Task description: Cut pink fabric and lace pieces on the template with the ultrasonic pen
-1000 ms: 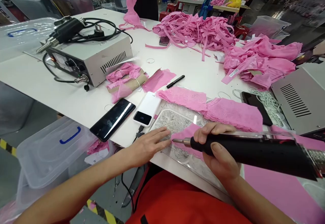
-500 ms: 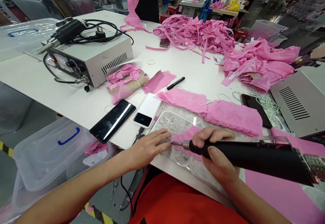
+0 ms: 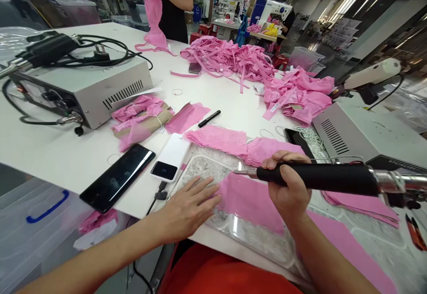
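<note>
My right hand [image 3: 288,187] is closed around a thick black corded hand tool [image 3: 320,178] with a narrow metal tip, which points left. The tip is at the upper edge of a thin pink fabric piece [image 3: 250,200]; whether it touches I cannot tell. This fabric lies on a clear plastic-covered board [image 3: 196,167] strewn with scraps. Flat, with fingers apart, my left hand [image 3: 188,209] rests at the fabric's left edge. Beyond the tool lie pink lace strips [image 3: 220,138], partly hidden behind my right hand.
A power bank [image 3: 171,156] and a phone [image 3: 118,176] lie left of the board. Grey control boxes stand at left [image 3: 110,87] and right [image 3: 347,125]. Pink garments [image 3: 230,58] are heaped farther back. Across the table, a person in black holds a pink garment [image 3: 154,18].
The view has shifted right and tilted up. The tool's tip has moved up to the fabric's upper edge, away from my left fingertips. More of the fabric shows, and my left fingers have spread.
</note>
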`<state>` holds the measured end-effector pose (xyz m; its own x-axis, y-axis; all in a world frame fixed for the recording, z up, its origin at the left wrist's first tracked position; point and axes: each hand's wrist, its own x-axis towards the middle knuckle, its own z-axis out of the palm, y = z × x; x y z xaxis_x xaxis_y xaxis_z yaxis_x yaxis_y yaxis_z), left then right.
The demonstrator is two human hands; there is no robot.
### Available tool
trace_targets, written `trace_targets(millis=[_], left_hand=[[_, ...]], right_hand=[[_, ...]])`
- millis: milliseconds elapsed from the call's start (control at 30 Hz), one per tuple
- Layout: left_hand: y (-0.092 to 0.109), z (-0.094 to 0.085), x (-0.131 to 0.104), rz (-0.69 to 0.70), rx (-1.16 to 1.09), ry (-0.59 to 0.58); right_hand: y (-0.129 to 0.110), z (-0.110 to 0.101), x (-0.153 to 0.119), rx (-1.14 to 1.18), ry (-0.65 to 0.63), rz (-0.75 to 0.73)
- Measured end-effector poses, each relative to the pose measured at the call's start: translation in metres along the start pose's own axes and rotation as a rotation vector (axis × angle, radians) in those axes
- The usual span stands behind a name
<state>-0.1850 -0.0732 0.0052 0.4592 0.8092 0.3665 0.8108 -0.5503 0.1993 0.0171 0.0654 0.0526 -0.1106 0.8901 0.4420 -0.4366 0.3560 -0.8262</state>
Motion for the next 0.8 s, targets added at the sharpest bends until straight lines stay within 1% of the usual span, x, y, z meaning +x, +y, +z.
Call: trace_targets(millis=[200,333,467,600,800], left_hand=[[0.000,0.005,0.013,0.011,-0.027,-0.028],[0.000,0.006,0.024,0.057,-0.015,-0.071],[-0.002,0.012,0.029,0.046,0.016,-0.098],[-0.005,0.018,0.026,0.043,0.050,-0.057],[-0.013,0.021,0.033,0.134,0.167,0.048]], right_hand=[[0.008,-0.003,0.001,-0.014,0.034,0.042],[0.007,-0.004,0.002,-0.001,0.030,0.041],[0.002,-0.011,0.005,-0.038,0.065,0.037],[-0.010,-0.024,0.012,-0.099,0.136,-0.003],[-0.033,-0.051,0.019,-0.166,0.223,-0.107]])
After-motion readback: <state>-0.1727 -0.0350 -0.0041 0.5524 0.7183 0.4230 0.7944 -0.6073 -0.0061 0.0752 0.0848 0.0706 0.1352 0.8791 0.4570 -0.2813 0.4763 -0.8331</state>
